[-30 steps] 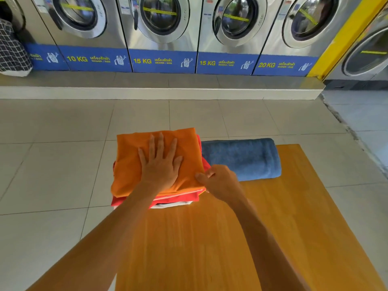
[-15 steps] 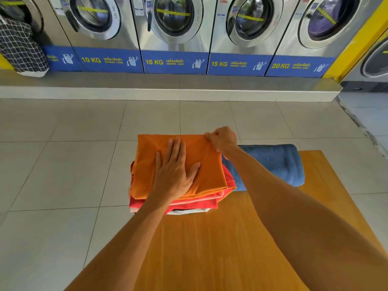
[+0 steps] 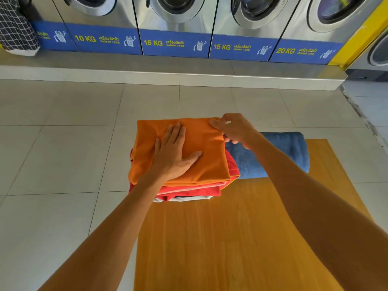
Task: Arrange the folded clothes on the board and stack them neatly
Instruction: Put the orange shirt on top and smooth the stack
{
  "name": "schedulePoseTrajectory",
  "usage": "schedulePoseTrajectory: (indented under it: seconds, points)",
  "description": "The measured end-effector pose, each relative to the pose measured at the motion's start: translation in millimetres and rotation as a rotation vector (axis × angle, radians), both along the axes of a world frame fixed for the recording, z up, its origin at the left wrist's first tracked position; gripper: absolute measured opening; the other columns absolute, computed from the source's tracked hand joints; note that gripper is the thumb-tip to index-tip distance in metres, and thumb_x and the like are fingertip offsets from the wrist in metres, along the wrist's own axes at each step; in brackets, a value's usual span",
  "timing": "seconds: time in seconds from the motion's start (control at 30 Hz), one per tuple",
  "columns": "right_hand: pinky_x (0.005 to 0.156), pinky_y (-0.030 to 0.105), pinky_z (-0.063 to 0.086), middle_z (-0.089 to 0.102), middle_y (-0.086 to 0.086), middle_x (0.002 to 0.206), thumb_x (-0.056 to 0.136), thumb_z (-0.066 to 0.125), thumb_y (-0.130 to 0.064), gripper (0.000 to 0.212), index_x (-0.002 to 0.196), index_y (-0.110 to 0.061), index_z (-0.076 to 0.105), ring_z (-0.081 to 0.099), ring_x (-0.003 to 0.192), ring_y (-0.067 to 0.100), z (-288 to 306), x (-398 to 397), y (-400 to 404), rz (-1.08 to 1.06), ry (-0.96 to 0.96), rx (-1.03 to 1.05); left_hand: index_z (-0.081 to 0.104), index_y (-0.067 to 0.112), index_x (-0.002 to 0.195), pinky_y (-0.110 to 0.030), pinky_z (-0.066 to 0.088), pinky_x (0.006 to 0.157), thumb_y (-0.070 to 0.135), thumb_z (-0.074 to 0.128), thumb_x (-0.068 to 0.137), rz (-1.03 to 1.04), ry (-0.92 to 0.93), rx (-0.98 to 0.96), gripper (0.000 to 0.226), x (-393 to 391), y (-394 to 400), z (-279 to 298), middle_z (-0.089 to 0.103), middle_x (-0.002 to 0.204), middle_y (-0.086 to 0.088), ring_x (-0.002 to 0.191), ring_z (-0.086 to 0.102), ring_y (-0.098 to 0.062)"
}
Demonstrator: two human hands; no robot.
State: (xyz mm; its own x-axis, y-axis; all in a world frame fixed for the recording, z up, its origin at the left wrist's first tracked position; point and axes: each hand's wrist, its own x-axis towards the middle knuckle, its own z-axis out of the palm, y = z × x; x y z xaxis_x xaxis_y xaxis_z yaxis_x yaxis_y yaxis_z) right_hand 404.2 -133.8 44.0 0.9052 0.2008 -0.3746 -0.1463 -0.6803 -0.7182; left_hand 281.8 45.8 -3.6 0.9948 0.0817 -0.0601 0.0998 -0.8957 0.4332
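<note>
A folded orange cloth (image 3: 205, 148) tops a stack of red and white folded clothes (image 3: 189, 191) at the far left corner of the wooden board (image 3: 231, 238). My left hand (image 3: 174, 154) lies flat on the orange cloth with fingers straight. My right hand (image 3: 235, 128) pinches the orange cloth's far right corner. A folded blue towel (image 3: 281, 154) lies on the board right of the stack, partly under my right forearm.
A row of front-loading washing machines (image 3: 174, 22) on a raised step stands beyond the tiled floor (image 3: 63, 154). A checked black-and-white bag (image 3: 16, 32) hangs at the far left. A yellow pillar (image 3: 361, 34) stands at the right.
My right hand moved from the stack's near right corner to its far right corner and took hold of the orange cloth there. My left hand stayed flat on top.
</note>
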Motion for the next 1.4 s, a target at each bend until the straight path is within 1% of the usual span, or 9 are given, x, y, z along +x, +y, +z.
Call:
schedulePoseTrajectory:
  seconds: [0.2, 0.33, 0.47, 0.77, 1.0, 1.17, 1.27, 1.33, 1.4]
  points:
    - [0.041, 0.02, 0.037, 0.069, 0.007, 0.078, 0.097, 0.061, -0.036, 0.029, 0.086, -0.01, 0.065, 0.056, 0.047, 0.012, -4.3, -15.6, -25.6, -0.373, -0.096, 0.123, 0.001, 0.025, 0.156, -0.048, -0.002, 0.121, 0.08, 0.037, 0.076, -0.037, 0.042, -0.047, 0.104, -3.2, 15.2, 4.1, -0.007, 0.164, 0.005, 0.151, -0.008, -0.016]
    - [0.047, 0.025, 0.039, 0.075, 0.004, 0.071, 0.094, 0.048, -0.065, 0.065, 0.085, -0.005, 0.072, 0.064, 0.051, 0.017, 16.1, -80.7, -55.0, -0.114, 0.214, 0.037, 0.004, 0.027, 0.156, -0.054, -0.004, 0.119, 0.067, 0.045, 0.087, 0.011, 0.086, -0.023, 0.089, -0.7, 11.9, 16.8, -0.004, 0.165, 0.003, 0.151, -0.006, -0.02]
    - [0.051, 0.025, 0.044, 0.079, 0.002, 0.082, 0.097, 0.043, -0.061, 0.06, 0.094, -0.009, 0.073, 0.069, 0.057, 0.015, 15.7, -137.0, -56.0, 0.106, 0.307, 0.116, 0.022, 0.026, 0.154, -0.059, 0.0, 0.118, 0.047, 0.036, 0.1, -0.009, -0.152, 0.031, 0.059, 10.8, -21.0, 25.3, 0.008, 0.164, -0.001, 0.152, -0.001, -0.024]
    - [0.044, 0.02, 0.037, 0.064, 0.004, 0.062, 0.1, 0.06, -0.025, 0.03, 0.077, -0.009, 0.069, 0.049, 0.045, 0.011, -7.2, -167.5, -49.3, -0.224, 0.192, 0.511, 0.005, 0.03, 0.155, -0.054, -0.01, 0.117, 0.05, 0.01, 0.1, -0.072, 0.011, 0.181, 0.059, 37.8, -52.7, 3.9, -0.002, 0.165, 0.002, 0.151, -0.007, -0.018]
    - [0.05, 0.025, 0.041, 0.069, 0.0, 0.063, 0.099, 0.062, -0.028, 0.029, 0.078, -0.008, 0.068, 0.059, 0.053, 0.014, -3.6, -169.6, -58.6, -0.215, 0.204, 0.282, 0.002, 0.026, 0.156, -0.05, -0.011, 0.119, 0.047, 0.012, 0.102, -0.114, 0.033, 0.104, 0.059, 34.7, -48.3, 8.5, -0.004, 0.165, 0.001, 0.151, -0.009, -0.018]
    - [0.064, 0.025, 0.047, 0.071, -0.006, 0.092, 0.102, 0.051, -0.022, 0.017, 0.106, -0.021, 0.067, 0.066, 0.085, 0.016, 36.5, -149.8, -38.6, -0.331, -0.31, 0.034, 0.004, 0.022, 0.156, -0.047, -0.003, 0.122, 0.048, 0.017, 0.102, -0.08, -0.117, 0.07, 0.061, 9.8, -8.5, 16.3, 0.0, 0.165, 0.001, 0.151, -0.007, -0.019]
    - [0.091, 0.033, 0.052, 0.065, 0.001, 0.132, 0.106, 0.042, -0.026, 0.032, 0.132, -0.023, 0.059, 0.061, 0.119, 0.023, 35.6, -138.6, 24.3, 0.041, -0.555, -0.024, -0.013, 0.036, 0.152, -0.056, 0.0, 0.12, 0.062, 0.004, 0.096, -0.103, -0.091, 0.2, 0.065, -20.8, 29.0, -0.7, -0.011, 0.164, 0.001, 0.15, -0.012, -0.022]
    - [0.121, 0.044, 0.03, 0.039, 0.004, 0.16, 0.107, 0.035, -0.036, 0.045, 0.148, -0.022, 0.044, 0.034, 0.149, 0.026, 11.6, -129.9, 62.1, 0.37, -0.596, -0.206, -0.021, 0.038, 0.149, -0.061, -0.001, 0.117, 0.074, -0.009, 0.084, -0.074, -0.051, 0.24, 0.074, -36.0, 53.5, -10.6, -0.014, 0.162, 0.0, 0.149, -0.012, -0.026]
    - [0.127, 0.045, 0.008, 0.014, 0.004, 0.169, 0.107, 0.025, -0.047, 0.058, 0.158, -0.021, 0.025, 0.008, 0.157, 0.026, -8.5, -115.0, 81.1, 0.467, -0.55, -0.37, -0.008, 0.026, 0.154, -0.06, 0.002, 0.115, 0.078, -0.008, 0.08, 0.11, 0.072, 0.235, 0.09, -43.0, 73.2, -15.6, -0.005, 0.163, -0.008, 0.15, -0.002, -0.033]
